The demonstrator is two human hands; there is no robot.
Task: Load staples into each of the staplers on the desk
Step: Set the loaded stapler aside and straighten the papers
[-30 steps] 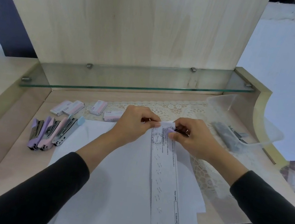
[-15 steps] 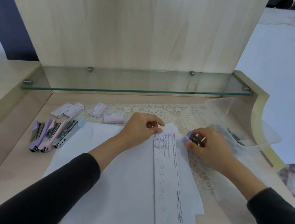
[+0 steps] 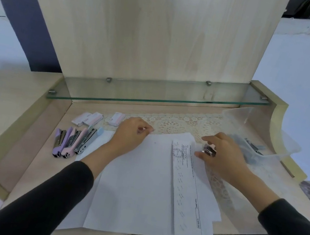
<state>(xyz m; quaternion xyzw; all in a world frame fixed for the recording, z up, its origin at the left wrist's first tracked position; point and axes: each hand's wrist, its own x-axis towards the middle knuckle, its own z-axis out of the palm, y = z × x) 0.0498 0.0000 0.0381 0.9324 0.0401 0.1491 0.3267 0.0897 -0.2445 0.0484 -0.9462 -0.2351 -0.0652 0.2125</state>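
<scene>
A pale wooden worktop (image 3: 42, 170) stands against a tall wooden back panel (image 3: 143, 33), with a glass shelf (image 3: 153, 96) above it, a lace mat (image 3: 179, 125) on it and a pale wall (image 3: 309, 81) to the right. A loose stack of white sheets (image 3: 138, 186) lies in the middle. Left of the sheets lie three staplers (image 3: 70, 142) side by side, and beyond those three staple boxes (image 3: 95, 119) show. One printed slip (image 3: 184, 183) lies on the sheets, its print too blurred to read. Right of the sheets is a clear plastic tray (image 3: 280, 150). The left hand (image 3: 129, 136) rests curled at the sheets' far edge; whether it pinches anything cannot be told. The right hand (image 3: 225, 160) grips a small stapler (image 3: 209, 150) over the sheets' far right corner.
</scene>
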